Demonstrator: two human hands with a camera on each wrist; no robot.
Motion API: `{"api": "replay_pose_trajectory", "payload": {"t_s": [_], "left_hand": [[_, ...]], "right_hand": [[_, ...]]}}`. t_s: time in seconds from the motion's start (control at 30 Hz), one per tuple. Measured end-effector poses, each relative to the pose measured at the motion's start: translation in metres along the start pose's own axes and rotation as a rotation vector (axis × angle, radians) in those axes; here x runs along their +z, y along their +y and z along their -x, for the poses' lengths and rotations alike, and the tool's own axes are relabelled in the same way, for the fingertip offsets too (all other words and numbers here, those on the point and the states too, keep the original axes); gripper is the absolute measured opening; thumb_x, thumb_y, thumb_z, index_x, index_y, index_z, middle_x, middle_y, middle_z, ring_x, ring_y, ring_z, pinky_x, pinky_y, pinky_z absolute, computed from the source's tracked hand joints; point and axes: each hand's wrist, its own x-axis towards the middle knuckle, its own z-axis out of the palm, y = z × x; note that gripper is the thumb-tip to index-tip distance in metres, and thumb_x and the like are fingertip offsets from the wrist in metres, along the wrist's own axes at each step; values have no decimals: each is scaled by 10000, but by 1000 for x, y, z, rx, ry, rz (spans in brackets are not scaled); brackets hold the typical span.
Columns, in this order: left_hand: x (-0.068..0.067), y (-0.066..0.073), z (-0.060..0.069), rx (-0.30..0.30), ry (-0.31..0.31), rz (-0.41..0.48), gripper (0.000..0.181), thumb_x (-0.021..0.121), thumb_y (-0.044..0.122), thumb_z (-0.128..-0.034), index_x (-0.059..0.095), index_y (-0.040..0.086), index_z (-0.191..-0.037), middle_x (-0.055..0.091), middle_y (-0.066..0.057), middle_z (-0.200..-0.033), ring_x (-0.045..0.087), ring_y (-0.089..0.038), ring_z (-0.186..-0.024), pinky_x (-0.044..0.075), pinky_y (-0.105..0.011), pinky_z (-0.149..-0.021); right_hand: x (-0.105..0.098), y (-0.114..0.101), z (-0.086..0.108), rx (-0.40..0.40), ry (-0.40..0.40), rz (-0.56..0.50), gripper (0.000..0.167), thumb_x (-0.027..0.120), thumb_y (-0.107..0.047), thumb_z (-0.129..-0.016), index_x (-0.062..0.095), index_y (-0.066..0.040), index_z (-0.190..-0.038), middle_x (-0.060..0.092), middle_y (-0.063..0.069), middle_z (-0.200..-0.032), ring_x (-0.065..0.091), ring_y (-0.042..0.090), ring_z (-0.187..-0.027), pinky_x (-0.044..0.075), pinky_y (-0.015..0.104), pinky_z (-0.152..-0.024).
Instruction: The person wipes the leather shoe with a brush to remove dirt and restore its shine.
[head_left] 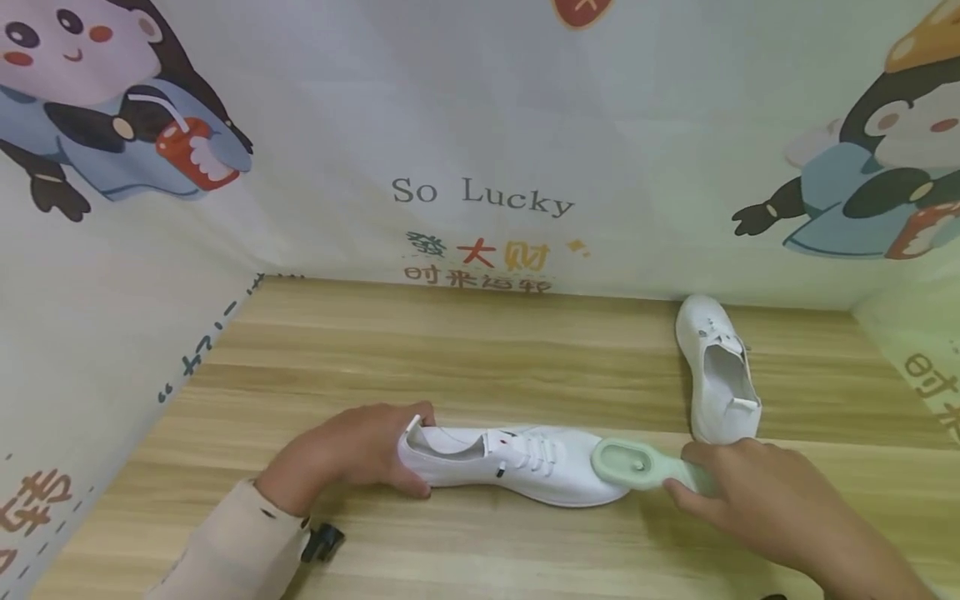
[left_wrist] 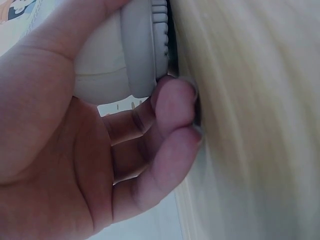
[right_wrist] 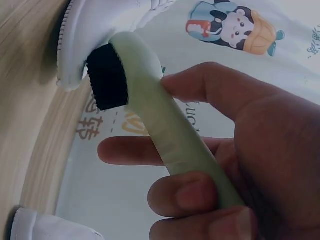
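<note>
A white lace-up shoe (head_left: 465,467) lies sole down on the wooden surface, its toe pointing right. My left hand (head_left: 367,450) grips its heel, thumb on the near side and fingers on the far side; in the left wrist view the heel (left_wrist: 107,65) sits between thumb and fingers. My right hand (head_left: 757,492) holds a pale green shoe brush (head_left: 633,463) by its handle. The brush head is at the shoe's toe, and its dark bristles (right_wrist: 107,77) face the toe in the right wrist view.
A second white shoe (head_left: 720,375) stands at the back right, toe towards the back wall, just beyond my right hand. Printed cloth walls (head_left: 480,125) with cartoon figures enclose the wooden surface (head_left: 450,358) at the back and sides. A small black object (head_left: 324,542) is beside my left sleeve.
</note>
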Motion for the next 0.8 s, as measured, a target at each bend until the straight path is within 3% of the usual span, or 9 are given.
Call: {"api": "replay_pose_trajectory", "payload": {"t_s": [0.33,0.53,0.8], "left_hand": [[0,1,1,9,-10,4,555,902,439,-643,549,266,-1035,644,74,-896,581,-122,-769,479,-342,-682],[0,1,1,-8,1,-10,564,904,442,-642,550,269,-1044,640,72,-889,579,-123,-769,476,-342,-675],[2,2,0,0,4,-27,571,902,449,-639,545,272,-1047,640,69,-886,573,-120,-760,470,-336,-668]], "right_hand": [[2,-1,3,-59,-38,-27,288,676,-495,-900,513,-312,-749,379,-158,-586,349,29,-545,319,257,-523],[6,-7,-3,-102,0,-30,273,650,-485,-931,518,-292,-791,374,-167,-571,338,6,-538,319,242,-521],[14,-13,-6,-78,19,-42,253,621,-495,-951,593,-250,-894,432,-168,-612,377,19,-552,341,262,-516]]}}
